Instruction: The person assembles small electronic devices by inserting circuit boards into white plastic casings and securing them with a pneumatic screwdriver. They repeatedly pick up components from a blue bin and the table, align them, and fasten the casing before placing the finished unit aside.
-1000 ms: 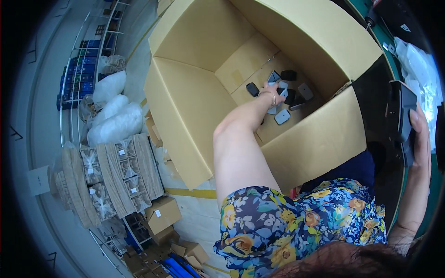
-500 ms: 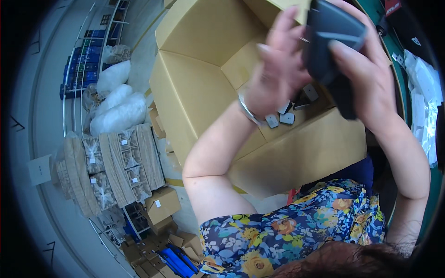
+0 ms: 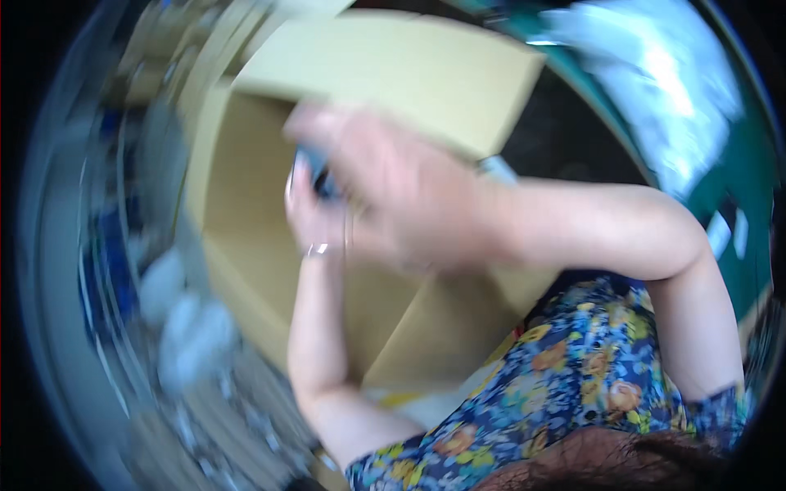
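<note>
My left hand [image 3: 305, 209], with a bracelet at its wrist, is over the open cardboard box [image 3: 246, 180]. Its fingers close around a dark plastic piece [image 3: 311, 164], of which only a small part shows. My right hand [image 3: 393, 180] crosses in front of that piece and hides much of it. Motion smears the right hand's fingers, so whether they grip or touch the piece is not visible. The small parts lying in the box earlier are hidden behind my arms.
To the right, clear plastic bags [image 3: 655, 90] lie on a green work surface [image 3: 741, 270]. A cardboard flap [image 3: 385, 74] stands up at the box's far side. Blurred white plastic-wrapped bundles [image 3: 196, 335] and shelving with blue boxes [image 3: 110, 254] are at left.
The view has swung. Both hands have moved left across the box. The dark plastic piece, gripped in my right hand before, is now in my left hand, with the right hand in front of it.
</note>
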Available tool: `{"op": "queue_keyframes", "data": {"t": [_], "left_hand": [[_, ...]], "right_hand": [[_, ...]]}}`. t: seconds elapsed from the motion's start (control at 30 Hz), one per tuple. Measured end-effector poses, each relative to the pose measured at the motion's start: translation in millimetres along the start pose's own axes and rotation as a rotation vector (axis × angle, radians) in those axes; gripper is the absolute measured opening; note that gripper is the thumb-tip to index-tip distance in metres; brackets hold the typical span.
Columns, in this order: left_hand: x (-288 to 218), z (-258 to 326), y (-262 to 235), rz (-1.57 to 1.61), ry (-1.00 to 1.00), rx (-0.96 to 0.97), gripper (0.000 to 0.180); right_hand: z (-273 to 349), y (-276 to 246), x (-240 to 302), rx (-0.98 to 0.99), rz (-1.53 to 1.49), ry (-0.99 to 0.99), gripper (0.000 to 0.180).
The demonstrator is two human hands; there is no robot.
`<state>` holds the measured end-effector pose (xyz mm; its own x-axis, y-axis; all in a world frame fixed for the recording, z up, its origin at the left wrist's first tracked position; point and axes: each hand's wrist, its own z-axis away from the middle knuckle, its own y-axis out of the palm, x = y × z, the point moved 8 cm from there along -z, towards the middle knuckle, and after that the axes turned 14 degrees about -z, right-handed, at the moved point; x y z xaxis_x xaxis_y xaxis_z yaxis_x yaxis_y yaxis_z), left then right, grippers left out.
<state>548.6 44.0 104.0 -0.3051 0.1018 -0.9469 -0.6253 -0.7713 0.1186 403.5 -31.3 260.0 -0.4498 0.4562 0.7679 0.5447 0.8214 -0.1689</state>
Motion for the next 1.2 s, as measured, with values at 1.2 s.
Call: {"op": "queue_keyframes", "data": {"t": [1.2], "left_hand": [[-54.7,109.4,172.9,-0.199,0.24,0.485,0.053]], "right_hand": [[123.3,-137.0,54.1,-0.29,0.284,-0.118,0.061]]}}
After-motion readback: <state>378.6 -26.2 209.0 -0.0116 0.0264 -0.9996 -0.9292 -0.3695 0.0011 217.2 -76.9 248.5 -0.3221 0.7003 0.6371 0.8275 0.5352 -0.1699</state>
